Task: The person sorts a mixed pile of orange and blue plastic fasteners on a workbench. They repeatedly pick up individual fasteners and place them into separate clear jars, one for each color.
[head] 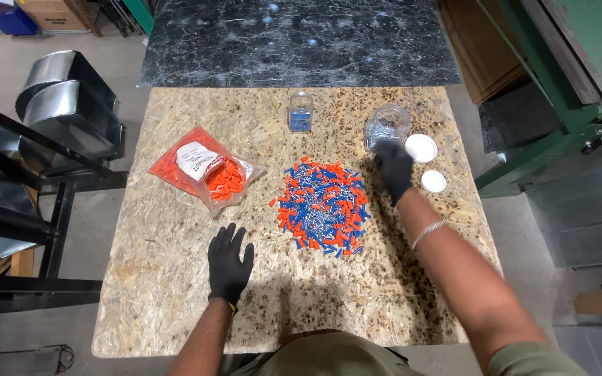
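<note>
Chipboard tabletop, mixed orange-and-blue pile mid-sort.
Right hand at far-edge jar, grip unclear; left hand spread flat.

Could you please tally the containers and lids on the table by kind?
Clear jars: 2, a small one holding blue pieces and a larger one at the right hand
White lids: 2
Plastic bags: 1
Total: 5
</note>
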